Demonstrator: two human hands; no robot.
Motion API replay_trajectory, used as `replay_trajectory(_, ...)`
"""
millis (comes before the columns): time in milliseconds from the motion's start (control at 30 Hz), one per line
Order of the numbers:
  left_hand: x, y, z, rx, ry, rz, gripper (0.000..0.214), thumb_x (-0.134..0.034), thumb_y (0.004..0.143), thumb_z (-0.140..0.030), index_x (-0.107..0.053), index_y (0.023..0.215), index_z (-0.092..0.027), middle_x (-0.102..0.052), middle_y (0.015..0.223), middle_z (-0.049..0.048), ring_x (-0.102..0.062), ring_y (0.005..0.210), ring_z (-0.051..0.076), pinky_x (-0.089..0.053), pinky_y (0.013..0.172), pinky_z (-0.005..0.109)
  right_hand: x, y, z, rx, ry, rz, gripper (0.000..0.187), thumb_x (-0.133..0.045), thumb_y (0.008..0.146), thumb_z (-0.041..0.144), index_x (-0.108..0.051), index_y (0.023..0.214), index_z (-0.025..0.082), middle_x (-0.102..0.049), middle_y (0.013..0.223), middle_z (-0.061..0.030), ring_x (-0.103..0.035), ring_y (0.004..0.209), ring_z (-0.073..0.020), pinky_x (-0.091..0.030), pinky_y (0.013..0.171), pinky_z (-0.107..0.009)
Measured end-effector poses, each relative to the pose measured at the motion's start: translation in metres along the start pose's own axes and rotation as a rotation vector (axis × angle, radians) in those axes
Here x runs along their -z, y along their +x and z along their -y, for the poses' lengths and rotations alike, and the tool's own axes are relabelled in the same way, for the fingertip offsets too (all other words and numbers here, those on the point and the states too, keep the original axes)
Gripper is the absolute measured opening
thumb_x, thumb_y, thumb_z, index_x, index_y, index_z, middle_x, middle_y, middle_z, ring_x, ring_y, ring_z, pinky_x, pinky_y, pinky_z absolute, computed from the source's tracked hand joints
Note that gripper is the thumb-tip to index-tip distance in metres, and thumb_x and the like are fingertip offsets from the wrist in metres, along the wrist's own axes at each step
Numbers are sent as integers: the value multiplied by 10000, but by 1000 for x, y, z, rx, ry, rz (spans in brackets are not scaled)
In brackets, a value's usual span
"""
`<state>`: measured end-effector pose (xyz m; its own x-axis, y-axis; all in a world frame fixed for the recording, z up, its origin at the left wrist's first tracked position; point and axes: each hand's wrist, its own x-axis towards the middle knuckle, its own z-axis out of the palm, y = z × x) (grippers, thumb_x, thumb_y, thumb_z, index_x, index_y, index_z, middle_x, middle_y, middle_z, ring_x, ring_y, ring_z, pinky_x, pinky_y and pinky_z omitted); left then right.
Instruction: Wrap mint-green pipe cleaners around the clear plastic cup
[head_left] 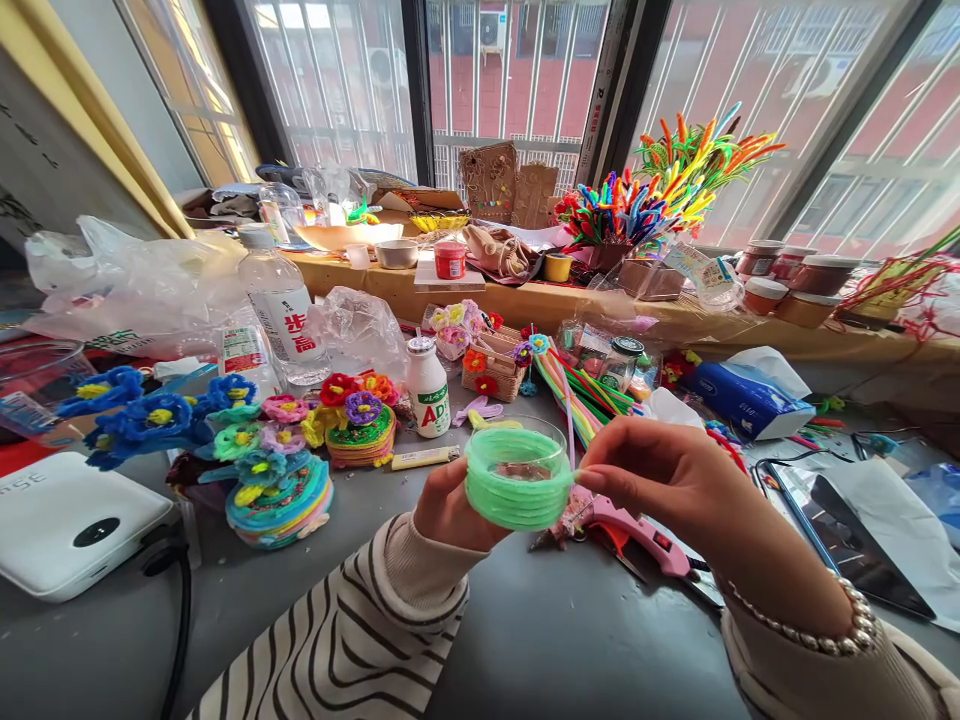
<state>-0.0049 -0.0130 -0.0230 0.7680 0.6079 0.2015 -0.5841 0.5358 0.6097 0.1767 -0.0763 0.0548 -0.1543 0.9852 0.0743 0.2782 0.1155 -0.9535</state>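
Note:
A small clear cup (pixel 556 441) is held over the desk, slightly tilted, with its open top facing up. Rows of fuzzy light-green pipe cleaner (pixel 517 503) wrap around its side, leaving a bare see-through band at the rim. My left hand (pixel 454 508) grips the cup from the left and below; most of its fingers are hidden behind it. At the cup's right side, my right hand (pixel 660 470) pinches the green pipe cleaner between thumb and forefinger. Below and behind that hand lies a pink glue gun (pixel 637 530) on the desk.
Pipe-cleaner flower pots (pixel 277 495) and a white bottle (pixel 427 390) stand to the left, near a lighter-like yellow stick (pixel 425 458). A white power bank (pixel 79 520) with a black cable lies far left. Rightward are a tissue pack (pixel 742 400) and a tablet (pixel 855 535).

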Motion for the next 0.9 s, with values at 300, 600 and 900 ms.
replay_trajectory(300, 4, 2, 3, 40, -104, 100, 482, -473, 722, -434, -572, 1090, -140, -632, 1074, 65, -560, 998, 230, -401, 876, 361, -1, 0, -2, -20, 56, -22, 164, -675, 672, 303, -587, 702, 168, -578, 614, 18, -502, 516, -70, -401, 458, -166)
replay_trajectory(600, 0, 5, 2, 103, -140, 96, 476, -502, 713, -436, -573, 1069, -127, -628, 1062, 95, -567, 995, 229, -408, 871, 335, -1, 6, -4, -87, 73, -23, 242, -704, 624, 355, -564, 664, 161, -531, 578, 34, -463, 499, -58, -387, 458, -166)
replay_trajectory(900, -1, 5, 2, 136, -166, 160, 516, -515, 703, -465, -572, 1079, -117, -631, 1072, 98, -579, 983, 235, -409, 853, 318, -5, 12, -13, 10, 212, -88, 305, -757, 558, 295, -496, 667, 178, -497, 620, 52, -475, 554, -63, -415, 520, -175)
